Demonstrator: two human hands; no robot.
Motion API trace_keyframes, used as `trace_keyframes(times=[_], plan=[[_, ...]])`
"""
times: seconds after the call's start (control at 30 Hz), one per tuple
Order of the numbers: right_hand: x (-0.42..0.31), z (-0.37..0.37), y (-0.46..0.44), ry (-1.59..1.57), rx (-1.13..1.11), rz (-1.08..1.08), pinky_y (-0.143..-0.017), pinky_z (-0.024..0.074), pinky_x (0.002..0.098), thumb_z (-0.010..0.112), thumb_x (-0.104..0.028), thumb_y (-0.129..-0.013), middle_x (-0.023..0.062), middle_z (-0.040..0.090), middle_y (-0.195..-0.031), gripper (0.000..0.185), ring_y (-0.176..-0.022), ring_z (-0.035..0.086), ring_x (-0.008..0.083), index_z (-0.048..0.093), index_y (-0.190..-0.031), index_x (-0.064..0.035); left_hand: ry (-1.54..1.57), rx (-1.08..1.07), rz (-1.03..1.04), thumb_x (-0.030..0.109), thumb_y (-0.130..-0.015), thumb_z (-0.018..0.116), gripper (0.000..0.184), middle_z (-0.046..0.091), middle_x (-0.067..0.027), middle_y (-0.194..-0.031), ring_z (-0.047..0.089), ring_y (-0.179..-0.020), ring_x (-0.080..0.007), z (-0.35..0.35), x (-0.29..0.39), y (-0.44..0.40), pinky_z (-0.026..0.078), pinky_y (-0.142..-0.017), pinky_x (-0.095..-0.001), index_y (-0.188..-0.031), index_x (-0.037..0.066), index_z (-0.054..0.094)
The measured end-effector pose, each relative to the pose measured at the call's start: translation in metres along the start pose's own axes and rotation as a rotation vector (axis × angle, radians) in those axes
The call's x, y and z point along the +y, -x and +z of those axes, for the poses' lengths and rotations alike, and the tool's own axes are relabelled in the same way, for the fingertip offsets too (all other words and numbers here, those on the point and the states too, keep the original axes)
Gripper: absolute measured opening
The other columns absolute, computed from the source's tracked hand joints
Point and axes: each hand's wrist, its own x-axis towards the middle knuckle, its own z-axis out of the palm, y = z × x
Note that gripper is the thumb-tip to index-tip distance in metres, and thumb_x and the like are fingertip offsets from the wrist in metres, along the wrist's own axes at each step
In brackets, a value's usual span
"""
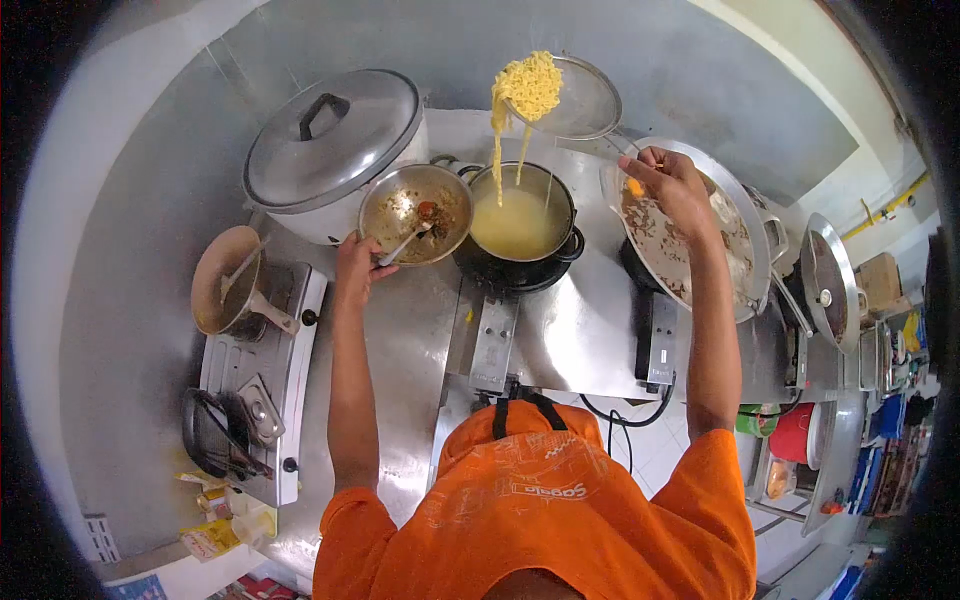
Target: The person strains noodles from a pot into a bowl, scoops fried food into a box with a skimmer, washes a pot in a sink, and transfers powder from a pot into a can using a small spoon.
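Observation:
My left hand [358, 268] is closed on the edge of a metal bowl [383, 195] tilted toward me. Inside it are brownish seasoning, a red dab and a spoon [404, 245], whose handle lies by my fingers. My right hand [675, 190] grips the handle of a mesh strainer [585, 98] raised over the stove. Yellow noodles [532, 84] are heaped at the strainer's left edge, and several strands dangle toward a black pot [574, 215] of cloudy yellowish liquid just right of the bowl.
Behind the bowl stands a large lidded pot [335, 140]. A wide pan [690, 265] of pale liquid with brown bits sits under my right forearm. At left, a small pan [212, 285] rests on a portable stove [300, 375]. Another lidded pan [828, 290] is far right.

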Motion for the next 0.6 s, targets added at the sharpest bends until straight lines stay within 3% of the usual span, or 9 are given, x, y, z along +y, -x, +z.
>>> trace_keyframes(times=[0.3,0.4,0.6], plan=[[-0.021,-0.004,0.002,-0.036,-0.007,-0.045,-0.05,0.0235,0.0242,0.068,-0.018,-0.09,-0.0085,0.036,-0.064,0.038,-0.056,0.03,0.0034,0.037,-0.068,-0.0152,-0.089,-0.085,0.008,0.008,-0.077,0.051,0.028,0.055,-0.0129,-0.096,0.064,-0.081,-0.0266,0.026,0.006,-0.03,0.064,-0.067,-0.0392,-0.103,-0.004,0.051],[-0.031,-0.009,0.0,-0.033,0.041,-0.064,-0.055,0.0265,0.0258,0.074,-0.028,-0.083,-0.0058,0.038,-0.063,0.037,-0.06,0.032,0.0084,0.043,-0.067,-0.0143,-0.096,-0.159,0.011,0.009,-0.078,0.052,0.029,0.055,-0.0125,-0.095,0.064,-0.082,-0.0265,0.034,0.005,-0.051,0.064,-0.068,-0.0394,-0.103,-0.005,0.052],[-0.069,-0.014,0.01,0.004,0.021,-0.086,-0.056,0.0251,0.0267,0.073,-0.029,-0.083,-0.0055,0.038,-0.063,0.038,-0.061,0.032,0.009,0.043,-0.066,-0.0142,-0.146,-0.22,-0.001,0.01,-0.077,0.054,0.03,0.058,-0.0143,-0.099,0.065,-0.085,-0.0276,0.073,0.009,-0.066,0.064,-0.067,-0.0394,-0.103,-0.006,0.053]])
